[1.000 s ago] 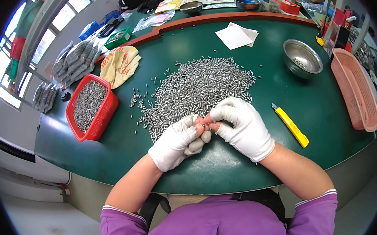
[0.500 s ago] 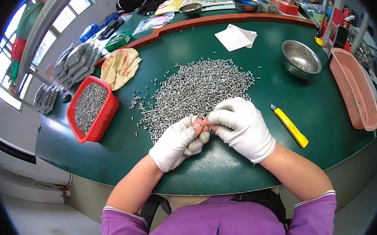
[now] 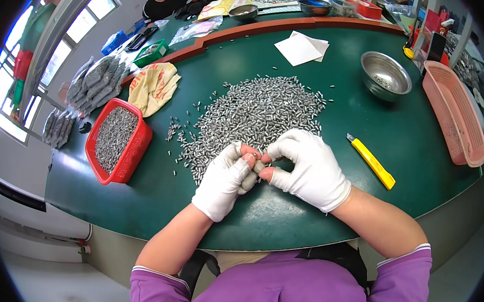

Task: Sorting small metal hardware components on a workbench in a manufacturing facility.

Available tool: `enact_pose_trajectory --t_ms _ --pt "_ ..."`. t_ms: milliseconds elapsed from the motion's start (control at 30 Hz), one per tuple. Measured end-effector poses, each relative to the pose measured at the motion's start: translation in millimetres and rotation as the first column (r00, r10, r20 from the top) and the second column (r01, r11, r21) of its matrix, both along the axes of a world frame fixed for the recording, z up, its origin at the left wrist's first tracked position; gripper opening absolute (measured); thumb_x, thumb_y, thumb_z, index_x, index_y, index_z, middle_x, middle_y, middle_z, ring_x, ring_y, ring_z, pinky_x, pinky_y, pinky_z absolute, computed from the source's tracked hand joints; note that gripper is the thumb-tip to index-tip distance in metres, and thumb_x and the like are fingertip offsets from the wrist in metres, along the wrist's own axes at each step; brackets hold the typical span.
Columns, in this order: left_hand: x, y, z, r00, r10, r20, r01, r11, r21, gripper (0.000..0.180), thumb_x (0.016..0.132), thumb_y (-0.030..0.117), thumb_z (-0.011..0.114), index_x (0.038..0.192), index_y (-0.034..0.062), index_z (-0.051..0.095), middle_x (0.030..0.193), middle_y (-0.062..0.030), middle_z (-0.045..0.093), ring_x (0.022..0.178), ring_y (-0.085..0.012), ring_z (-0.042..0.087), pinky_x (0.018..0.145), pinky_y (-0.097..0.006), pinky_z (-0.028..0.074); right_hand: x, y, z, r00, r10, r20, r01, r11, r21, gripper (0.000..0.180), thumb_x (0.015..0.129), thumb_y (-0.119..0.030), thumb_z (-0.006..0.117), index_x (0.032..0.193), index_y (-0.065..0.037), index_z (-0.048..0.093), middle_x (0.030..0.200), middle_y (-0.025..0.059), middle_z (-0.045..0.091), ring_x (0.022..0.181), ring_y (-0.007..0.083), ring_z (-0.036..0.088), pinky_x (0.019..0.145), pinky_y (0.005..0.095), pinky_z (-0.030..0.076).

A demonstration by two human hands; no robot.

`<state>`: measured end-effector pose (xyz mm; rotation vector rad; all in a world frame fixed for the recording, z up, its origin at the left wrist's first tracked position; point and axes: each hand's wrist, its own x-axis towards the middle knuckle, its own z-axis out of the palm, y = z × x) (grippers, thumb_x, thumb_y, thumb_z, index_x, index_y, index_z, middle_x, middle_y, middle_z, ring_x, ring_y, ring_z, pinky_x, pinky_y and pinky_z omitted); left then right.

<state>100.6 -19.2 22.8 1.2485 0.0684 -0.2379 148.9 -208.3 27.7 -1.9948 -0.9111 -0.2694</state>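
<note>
A heap of small silver metal pieces lies on the green table, just beyond my hands. Both hands wear white gloves with bare thumb and index tips. My left hand is closed at the heap's near edge, thumb and index pinching what looks like a small metal piece, mostly hidden by the fingertips. My right hand is beside it, index tip close to the left fingertips. Its thumb and index are apart, and I see nothing between them.
Left stands a red basket full of metal pieces, by a cream cloth bag. Right lie a yellow utility knife, a steel bowl and a pink basket. White paper lies far back; a person sits beyond.
My right thumb and index have parted from their pinch, the thumb dropping toward me. My left hand has shifted slightly and still pinches. The person in the back has raised and turned their head.
</note>
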Motion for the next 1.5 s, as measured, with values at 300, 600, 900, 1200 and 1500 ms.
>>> enact_pose_trajectory --t_ms 300,600,900,1200,1500 --pt "-0.7 -10.2 -0.8 0.993 0.053 0.103 -0.079 0.961 0.263 0.016 0.097 0.022 0.06 0.098 0.0063 0.058 0.072 0.0026 0.054 0.057 -0.0039 0.042 0.049 -0.019 0.031 -4.9 8.1 -1.5 0.994 -0.103 0.019 0.104 0.993 -0.05 0.017 0.078 -0.024 0.07 0.082 -0.009 0.066 0.085 0.0111 0.062 0.081 0.0307 0.062 0.075 0.0403 0.051" --pt "0.9 -4.8 -1.9 1.0 -0.011 -0.002 0.011 1.0 -0.019 0.027 0.095 0.035 0.063 0.101 0.01 0.057 0.083 -0.0004 0.059 0.054 -0.0042 0.036 0.051 -0.02 0.029 18.0 -8.0 2.1 0.963 -0.253 -0.086 0.26 0.963 0.069 0.011 0.082 -0.016 0.065 0.085 -0.006 0.063 0.085 0.0136 0.062 0.082 0.0328 0.063 0.073 0.0411 0.05" --pt "1.1 -2.5 -1.9 0.998 -0.056 0.007 0.057 0.996 -0.067 0.026 0.095 0.037 0.062 0.102 0.0119 0.059 0.081 0.0017 0.056 0.053 -0.0042 0.035 0.051 -0.021 0.029 40.1 -12.1 -4.1 0.87 -0.449 0.204 0.424 0.892 0.154 0.061 0.076 0.009 0.057 0.132 -0.014 0.056 0.113 0.0126 0.063 0.099 0.034 0.062 0.089 0.0397 0.05" --pt "0.3 -0.5 -2.5 0.999 -0.054 0.001 0.053 0.991 -0.125 0.02 0.096 0.03 0.062 0.102 0.0113 0.058 0.088 -0.0007 0.06 0.054 -0.0039 0.036 0.051 -0.02 0.029 27.6 -7.9 -5.8 0.974 -0.158 0.16 0.136 0.981 0.139 0.039 0.079 -0.016 0.072 0.118 -0.013 0.067 0.096 0.0095 0.067 0.085 0.0298 0.063 0.076 0.0394 0.051" --pt "2.8 5.0 -8.1 0.993 -0.113 -0.029 0.104 0.968 -0.229 0.019 0.099 0.028 0.058 0.107 0.0104 0.059 0.087 -0.0001 0.062 0.055 -0.0039 0.036 0.051 -0.019 0.029 16.8 -0.5 1.4 0.935 0.066 0.349 -0.064 0.998 -0.017 0.022 0.07 -0.013 0.073 0.092 -0.015 0.069 0.093 0.0019 0.064 0.085 0.0259 0.062 0.074 0.0386 0.049"
